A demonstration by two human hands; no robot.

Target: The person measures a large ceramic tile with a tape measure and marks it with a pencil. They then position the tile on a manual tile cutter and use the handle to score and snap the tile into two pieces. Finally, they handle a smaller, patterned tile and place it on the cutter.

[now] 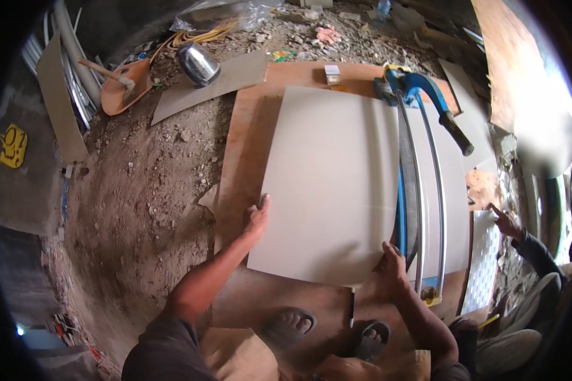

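A large light-grey tile (327,184) lies before me, slightly tilted, over a brown wooden board (251,146). My left hand (257,217) grips the tile's left edge, thumb on top, fingers partly hidden. My right hand (393,263) is closed on its near right corner, the fingers mostly under or behind the edge. Along the tile's right side stands a manual tile cutter with a blue handle (435,98) and two metal rails (436,190). Another light tile (451,209) lies beneath and beyond the rails. A pen-like stick (352,309) rests near my feet.
At right, a co-worker's hand (507,223) reaches to a patterned strip of tile (480,260). Rubble covers the ground at left and back. A metal kettle-like vessel (198,65) stands on a tile offcut (235,79). An orange basin (126,86) and a yellow tool (14,146) are at far left.
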